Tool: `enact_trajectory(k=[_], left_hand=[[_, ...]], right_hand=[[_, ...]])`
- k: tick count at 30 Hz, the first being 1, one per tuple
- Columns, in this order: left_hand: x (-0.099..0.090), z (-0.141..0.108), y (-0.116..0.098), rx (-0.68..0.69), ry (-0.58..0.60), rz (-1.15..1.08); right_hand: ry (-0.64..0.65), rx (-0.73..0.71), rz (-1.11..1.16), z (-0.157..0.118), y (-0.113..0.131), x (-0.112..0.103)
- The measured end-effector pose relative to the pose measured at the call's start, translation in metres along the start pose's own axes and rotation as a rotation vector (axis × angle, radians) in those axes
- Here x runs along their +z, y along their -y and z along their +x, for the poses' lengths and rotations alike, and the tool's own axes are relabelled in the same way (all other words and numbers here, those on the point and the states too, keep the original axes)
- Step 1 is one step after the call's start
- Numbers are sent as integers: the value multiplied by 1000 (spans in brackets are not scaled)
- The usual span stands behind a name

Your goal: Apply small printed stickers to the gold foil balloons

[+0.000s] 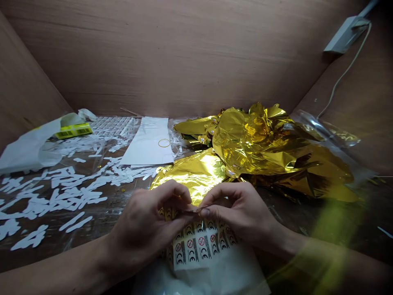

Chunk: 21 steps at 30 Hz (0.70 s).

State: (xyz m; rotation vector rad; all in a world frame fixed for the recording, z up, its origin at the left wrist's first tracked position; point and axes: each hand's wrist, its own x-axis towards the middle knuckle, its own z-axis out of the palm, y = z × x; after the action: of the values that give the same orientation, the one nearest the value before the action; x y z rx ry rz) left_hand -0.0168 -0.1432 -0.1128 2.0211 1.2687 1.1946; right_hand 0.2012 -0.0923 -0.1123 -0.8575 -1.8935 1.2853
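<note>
My left hand (153, 221) and my right hand (238, 209) meet at the lower middle, fingertips pinched close together on something small and thin that I cannot make out. Just beneath them lies a sheet of CE-marked stickers (199, 250), printed in rows with small red circles. Behind my fingers a flat piece of shiny gold foil (196, 172) reaches toward me from a crumpled heap of gold foil (258, 143). My palms and fingers partly hide the foil's near end and the sheet's top edge.
White paper strips (67, 192) are scattered at the left. A white card (150, 143) with a rubber band (164, 143) lies at the back, beside a yellow packet (73, 130). A blurred yellow translucent strip (331, 241) crosses my right forearm. A power strip (346, 35) hangs upper right.
</note>
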Motion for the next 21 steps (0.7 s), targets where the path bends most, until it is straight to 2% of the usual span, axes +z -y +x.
enact_trajectory(k=[5, 7, 12, 18, 21], left_hand=[[1, -1, 4, -44, 0, -32], [1, -2, 4, -54, 4, -36], [1, -1, 3, -51, 0, -11], [1, 0, 5, -18, -4, 5], [1, -1, 6, 5, -15, 20]], right_hand=[[-161, -456, -388, -3, -3, -3], [-167, -506, -458, -3, -5, -3], [-133, -418, -461, -2, -6, -1], [-93, -296, -340, -1, -2, 1], [-50, -174, -226, -1, -3, 2]])
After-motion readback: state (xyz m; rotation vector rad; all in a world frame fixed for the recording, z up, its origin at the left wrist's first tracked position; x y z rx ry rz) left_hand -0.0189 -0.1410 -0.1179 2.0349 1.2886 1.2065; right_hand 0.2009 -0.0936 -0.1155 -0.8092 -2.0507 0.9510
